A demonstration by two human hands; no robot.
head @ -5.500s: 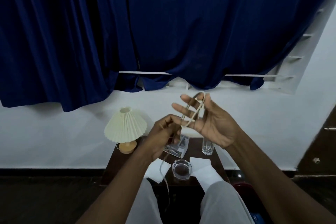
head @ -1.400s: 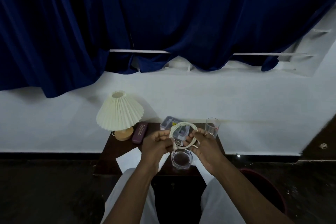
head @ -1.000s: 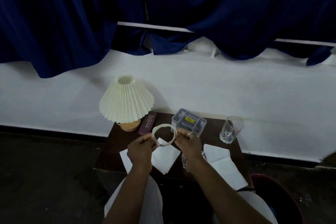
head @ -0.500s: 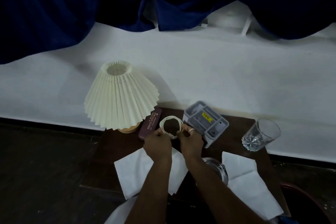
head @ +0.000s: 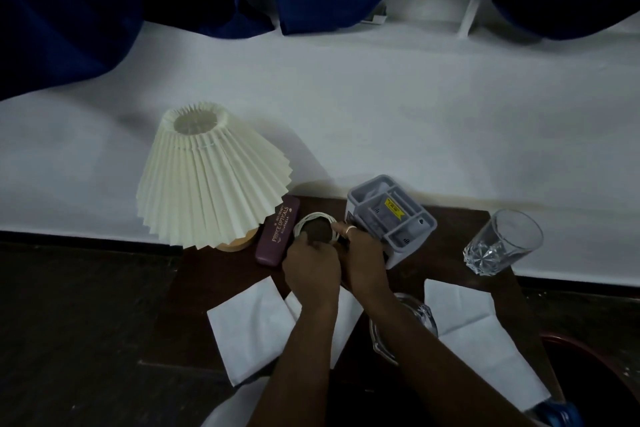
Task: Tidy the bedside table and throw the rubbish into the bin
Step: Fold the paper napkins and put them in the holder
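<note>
Both hands are together over the back middle of the dark wooden counter [head: 221,274], each closed on the white coiled cable [head: 313,220]: the left hand [head: 310,265] grips its near left edge and the right hand [head: 365,262], a ring on one finger, grips its right side. The coil sits low over the counter between the purple glasses case [head: 278,236] and the grey organiser box [head: 391,218]; whether it touches the wood cannot be told. The case lies just beside the wooden base of the lamp [head: 207,180] with its pleated cream shade. A white napkin [head: 249,322] lies unfolded at the near left, partly under the forearms, and a second napkin [head: 485,340] lies at the near right. A glass ashtray [head: 420,315] sits between them, partly hidden by the right forearm. An empty drinking glass [head: 502,241] stands at the far right corner. The dark red rim of a bin [head: 585,347] shows on the floor at the lower right
</note>
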